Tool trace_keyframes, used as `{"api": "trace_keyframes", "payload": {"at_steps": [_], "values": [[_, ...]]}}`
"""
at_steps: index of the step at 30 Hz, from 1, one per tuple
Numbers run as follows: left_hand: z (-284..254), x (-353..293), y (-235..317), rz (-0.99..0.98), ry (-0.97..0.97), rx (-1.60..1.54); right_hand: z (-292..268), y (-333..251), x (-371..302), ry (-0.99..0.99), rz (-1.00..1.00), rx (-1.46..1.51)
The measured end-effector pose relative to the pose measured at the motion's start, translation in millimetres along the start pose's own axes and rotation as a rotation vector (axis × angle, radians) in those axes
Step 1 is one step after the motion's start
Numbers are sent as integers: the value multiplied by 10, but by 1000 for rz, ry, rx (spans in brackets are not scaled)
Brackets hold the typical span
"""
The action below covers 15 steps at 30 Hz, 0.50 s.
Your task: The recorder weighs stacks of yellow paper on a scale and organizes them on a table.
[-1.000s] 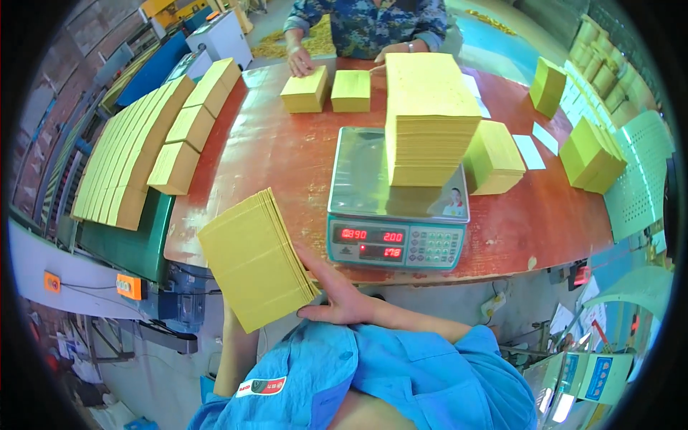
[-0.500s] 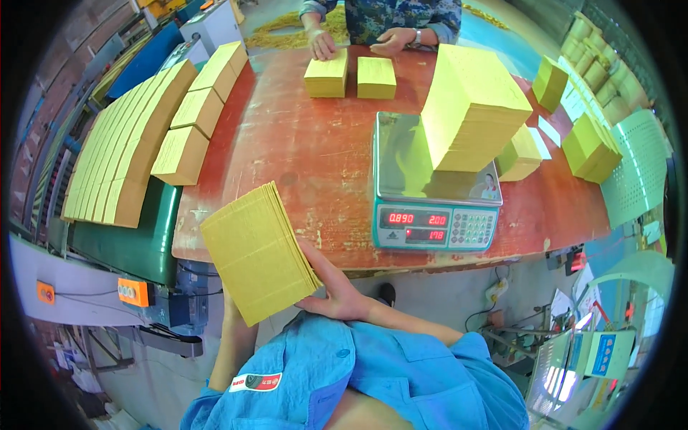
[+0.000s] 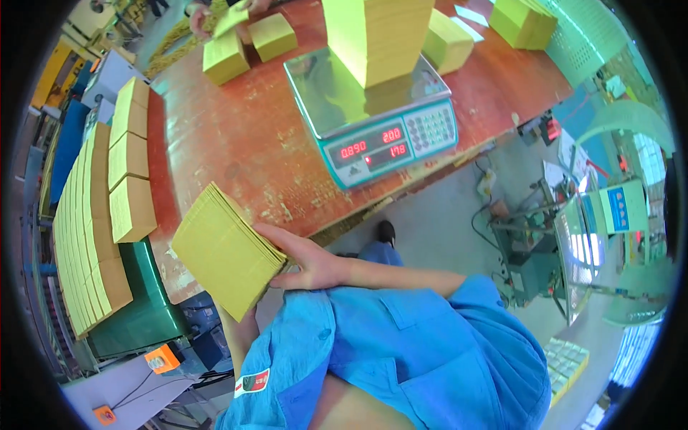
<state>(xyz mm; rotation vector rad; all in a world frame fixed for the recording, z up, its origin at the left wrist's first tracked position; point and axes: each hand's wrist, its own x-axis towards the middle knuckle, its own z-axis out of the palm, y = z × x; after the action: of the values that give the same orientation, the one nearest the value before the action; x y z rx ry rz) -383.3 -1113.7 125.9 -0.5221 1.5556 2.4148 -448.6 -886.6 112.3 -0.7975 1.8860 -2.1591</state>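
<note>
A stack of yellow paper sheets (image 3: 228, 251) is tilted in front of my body, its layered edge facing right. My right hand (image 3: 308, 259) grips that edge, with the thumb side near my shirt and the fingers stretching along the layers. Only the wrist part of my left hand (image 3: 244, 324) shows below the stack; its fingers are hidden behind the paper, which it supports from underneath. Beyond my hands, a digital scale (image 3: 390, 147) with lit red digits stands on the table, carrying a tall block of yellow paper (image 3: 380, 43).
The worn red table (image 3: 236, 136) spreads ahead. Rows of paper blocks (image 3: 93, 236) line the left side over a green conveyor belt (image 3: 147, 301). At the far side, another person's hands (image 3: 199, 18) handle paper above a smaller block (image 3: 226, 59). More blocks (image 3: 523, 25) sit far right.
My view has turned right, so the table and scale appear tilted and shifted left. Across the table, the other person has raised some paper off a block. Both my hands keep the stack.
</note>
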Motion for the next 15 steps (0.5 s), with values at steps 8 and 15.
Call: {"api": "trace_keyframes", "payload": {"at_steps": [8,15], "values": [[73,150,57,-51,36,-43,119,68,5,60,-16,38],[56,170,53,-43,86,-99,30,-4,17,-17,51,300]]}}
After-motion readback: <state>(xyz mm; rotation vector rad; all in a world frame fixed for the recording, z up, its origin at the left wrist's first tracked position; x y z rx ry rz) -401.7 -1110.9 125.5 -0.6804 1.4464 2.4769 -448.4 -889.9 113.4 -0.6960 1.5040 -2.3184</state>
